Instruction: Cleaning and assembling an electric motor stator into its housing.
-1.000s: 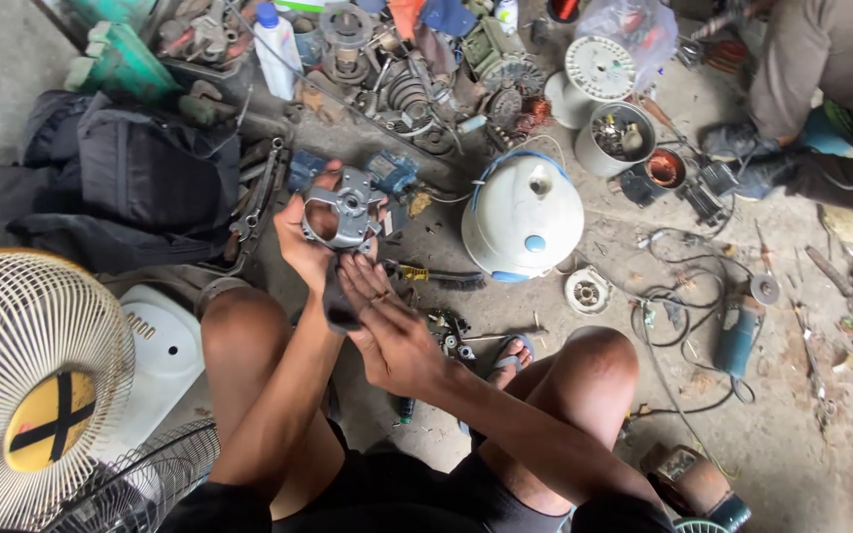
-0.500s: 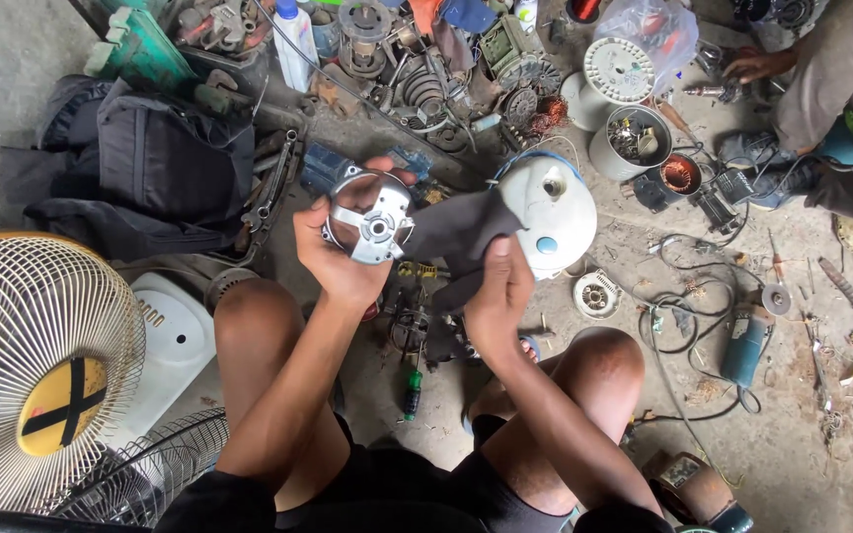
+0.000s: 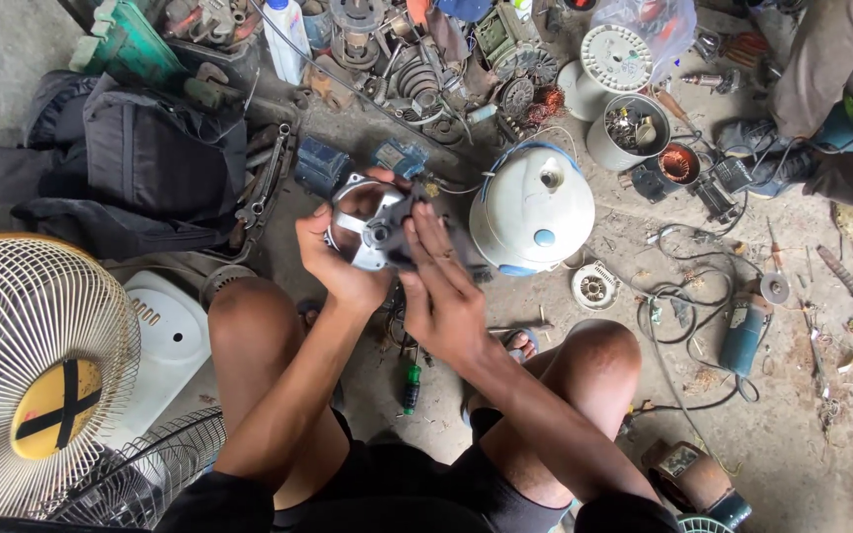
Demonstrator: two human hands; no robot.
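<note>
I sit on the floor with both knees up. My left hand (image 3: 333,259) grips a round silvery metal motor housing (image 3: 359,229) by its rim, held up in front of me. My right hand (image 3: 441,286) presses a dark grey rag (image 3: 409,229) flat against the housing's face, fingers spread over it. A white domed fan motor cover (image 3: 532,209) with a blue edge sits on the floor just right of my hands.
A white fan grille (image 3: 37,370) and white fan base (image 3: 162,336) lie at the left, a black bag (image 3: 135,163) behind them. Motor parts and coils (image 3: 426,69) crowd the far floor. Another person (image 3: 836,79) crouches at top right. A green screwdriver (image 3: 411,383), cables and a blue tool (image 3: 742,338) lie around.
My right hand came back up from the floor with the rag and now rests against the housing. The housing stays in my left hand, held slightly lower.
</note>
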